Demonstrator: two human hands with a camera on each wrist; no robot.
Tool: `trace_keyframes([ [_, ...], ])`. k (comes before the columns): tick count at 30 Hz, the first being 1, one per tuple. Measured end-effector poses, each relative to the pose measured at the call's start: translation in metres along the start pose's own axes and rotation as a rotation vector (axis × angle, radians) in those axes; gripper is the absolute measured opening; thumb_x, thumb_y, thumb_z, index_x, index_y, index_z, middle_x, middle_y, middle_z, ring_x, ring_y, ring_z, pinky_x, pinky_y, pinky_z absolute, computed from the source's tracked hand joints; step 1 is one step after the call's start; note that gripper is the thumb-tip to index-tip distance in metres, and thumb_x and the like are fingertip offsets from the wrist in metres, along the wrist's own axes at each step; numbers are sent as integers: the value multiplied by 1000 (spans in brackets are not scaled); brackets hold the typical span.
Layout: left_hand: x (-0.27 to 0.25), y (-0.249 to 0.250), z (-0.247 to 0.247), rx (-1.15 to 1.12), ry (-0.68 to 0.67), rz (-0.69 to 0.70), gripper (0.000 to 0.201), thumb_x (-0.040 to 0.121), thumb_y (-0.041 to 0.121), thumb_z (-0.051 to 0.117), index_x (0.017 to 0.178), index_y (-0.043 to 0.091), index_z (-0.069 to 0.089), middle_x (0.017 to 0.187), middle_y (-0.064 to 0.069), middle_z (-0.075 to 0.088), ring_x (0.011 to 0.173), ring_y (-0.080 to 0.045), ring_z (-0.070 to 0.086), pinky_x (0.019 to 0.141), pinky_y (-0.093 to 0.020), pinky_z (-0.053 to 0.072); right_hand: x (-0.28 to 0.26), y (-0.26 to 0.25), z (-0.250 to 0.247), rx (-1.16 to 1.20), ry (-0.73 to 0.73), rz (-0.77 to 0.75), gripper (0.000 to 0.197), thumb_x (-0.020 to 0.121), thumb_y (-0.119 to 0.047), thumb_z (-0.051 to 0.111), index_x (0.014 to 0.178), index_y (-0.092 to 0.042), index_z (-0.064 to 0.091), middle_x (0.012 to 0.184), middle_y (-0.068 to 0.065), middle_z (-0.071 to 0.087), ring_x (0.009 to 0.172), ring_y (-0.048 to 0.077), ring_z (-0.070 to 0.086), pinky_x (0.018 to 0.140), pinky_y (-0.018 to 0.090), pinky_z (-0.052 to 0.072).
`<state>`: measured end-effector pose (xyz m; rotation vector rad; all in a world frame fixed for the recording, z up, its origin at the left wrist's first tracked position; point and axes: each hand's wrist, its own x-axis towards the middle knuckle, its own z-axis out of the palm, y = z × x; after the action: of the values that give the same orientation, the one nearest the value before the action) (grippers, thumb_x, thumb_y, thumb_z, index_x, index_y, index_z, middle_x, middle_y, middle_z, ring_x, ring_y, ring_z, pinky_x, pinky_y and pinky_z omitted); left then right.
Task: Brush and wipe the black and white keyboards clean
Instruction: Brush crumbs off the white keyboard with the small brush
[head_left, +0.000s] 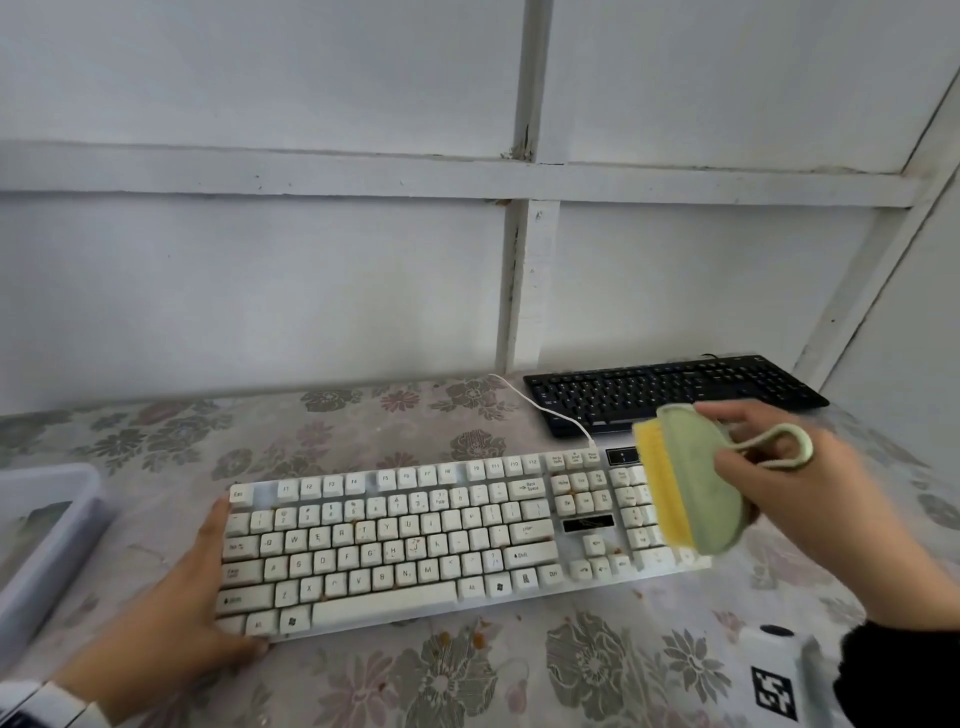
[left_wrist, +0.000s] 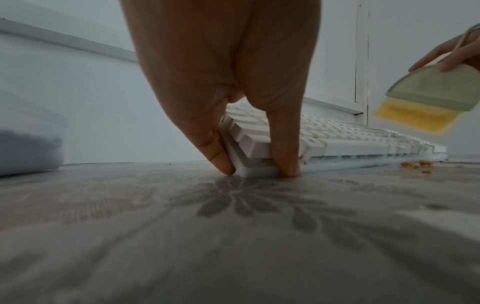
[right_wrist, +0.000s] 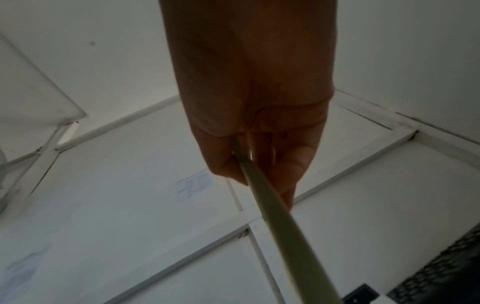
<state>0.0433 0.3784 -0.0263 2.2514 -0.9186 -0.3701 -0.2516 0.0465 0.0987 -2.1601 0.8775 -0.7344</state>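
The white keyboard lies across the middle of the floral tablecloth, with orange crumbs between its keys. My left hand braces its left end: straight fingers lie along the side edge and the thumb presses the front corner, as the left wrist view shows. My right hand grips a green brush with yellow bristles, held tilted above the number pad. In the right wrist view my fingers curl round the brush's loop handle. The black keyboard sits at the back right against the wall.
A translucent plastic bin stands at the left table edge. A white cable runs from the white keyboard toward the wall. Orange crumbs lie in front of the keyboard. A white device with a square marker is at lower right.
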Motion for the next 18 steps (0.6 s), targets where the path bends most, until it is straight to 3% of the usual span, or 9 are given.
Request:
trace_keyframes([
  [3,1,-3,0,1,-3,-9,126,35,37,80,119,71,-8,121,13,51,99,-7,61,82,-31,55,8,-4,13,65,22,-38,42,84,-5,58,100,-43,64,77,-12,66,53,4,54,41,15,43],
  [6,0,-2,1,3,-1,-20,127,36,37,80,118,73,-11,121,12,52,99,-8,61,82,-31,54,8,-4,23,16,-9,-60,41,85,-8,57,102,-44,62,80,-16,66,55,12,56,43,21,43],
  [10,0,-3,1,-11,4,-4,126,36,40,80,117,74,-11,127,12,50,105,-8,59,90,-32,51,-4,7,36,-32,-116,-3,38,85,-5,57,96,-41,62,65,-1,64,44,9,43,42,24,37],
  [12,-1,-2,1,11,-6,-17,128,35,45,78,118,72,-16,130,10,47,108,-8,56,95,-31,48,-13,14,37,-54,-160,26,39,83,-3,59,90,-41,63,57,0,60,43,9,39,44,26,36],
  [15,-1,-1,1,-8,-8,1,127,36,43,77,120,71,-13,130,12,47,108,-5,55,94,-29,47,-19,14,26,-48,-205,90,39,80,0,61,86,-39,67,62,9,59,45,14,40,45,30,39],
  [18,-2,-2,0,-2,-19,-3,131,36,45,78,126,66,-14,131,10,46,110,-7,55,96,-32,48,-14,6,13,12,-144,60,39,80,0,60,87,-37,69,65,6,61,42,9,41,40,21,38],
])
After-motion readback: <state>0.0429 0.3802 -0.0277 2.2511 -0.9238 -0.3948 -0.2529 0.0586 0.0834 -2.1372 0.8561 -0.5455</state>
